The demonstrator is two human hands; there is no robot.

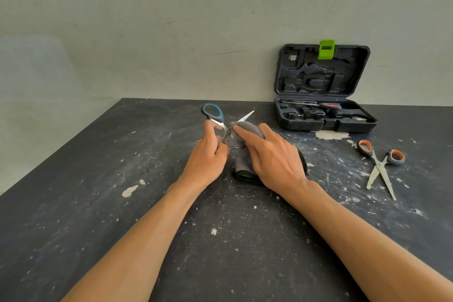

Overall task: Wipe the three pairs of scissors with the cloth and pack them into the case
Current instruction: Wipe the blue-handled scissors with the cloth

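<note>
Left hand [210,147]: we find it curled round the lower handle of the blue scissors, fingers tight, holding them up above the table.
Blue scissors [221,121]: blades spread; one blue loop stands free above the left hand, one tip pokes out past the cloth. We judge them light and stiff, with sharp edges; best held by the handles, as now.
Cloth [246,154]: grey, soft and limp, bunched over the blade near the pivot, its tail hanging down to the table. We judge it will fold round the blade easily and may slip if held loosely.
Right hand [272,154]: fingers curled over the cloth, pinching it against the blade.
Table [98,203]: dark, scuffed, flecked with pale chips.
Case [323,91]: open at the back right against the wall, lid upright, green latch on top. A slim red-handled item lies in the tray; we cannot tell whether it is scissors.
Orange scissors [381,167]: open, lying flat to the right, well apart from both hands, near the case; blades look soiled and not yet wiped.
</note>
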